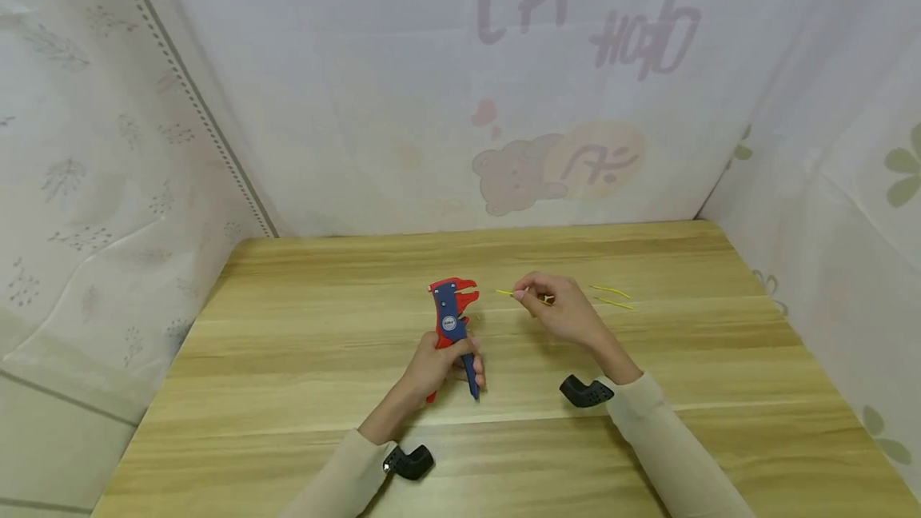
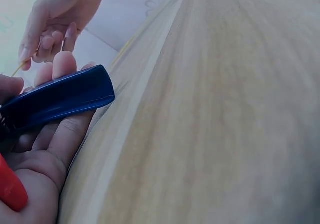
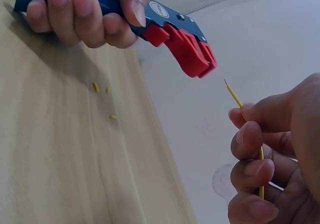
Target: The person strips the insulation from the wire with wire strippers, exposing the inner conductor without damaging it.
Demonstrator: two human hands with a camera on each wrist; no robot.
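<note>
My left hand (image 1: 432, 366) grips the handles of a red and blue wire stripper (image 1: 448, 310), its jaws pointing up and to the right with a gap between them. Between the thumb and forefinger of my right hand (image 1: 564, 310) is a thin yellow wire (image 3: 234, 95). The wire's tip shows a short bare copper strand in the right wrist view, and its tail runs down behind the curled fingers. That tip stands a little apart from the stripper's red jaws. In the left wrist view, the blue handle (image 2: 60, 99) lies across my left fingers.
Two more yellow wires (image 1: 612, 292) lie on the wooden table (image 1: 324, 302) to the right of my right hand. Small yellow insulation bits (image 3: 96, 87) are scattered on the tabletop below the stripper. Patterned cloth (image 1: 360, 102) hangs behind the table and at both sides.
</note>
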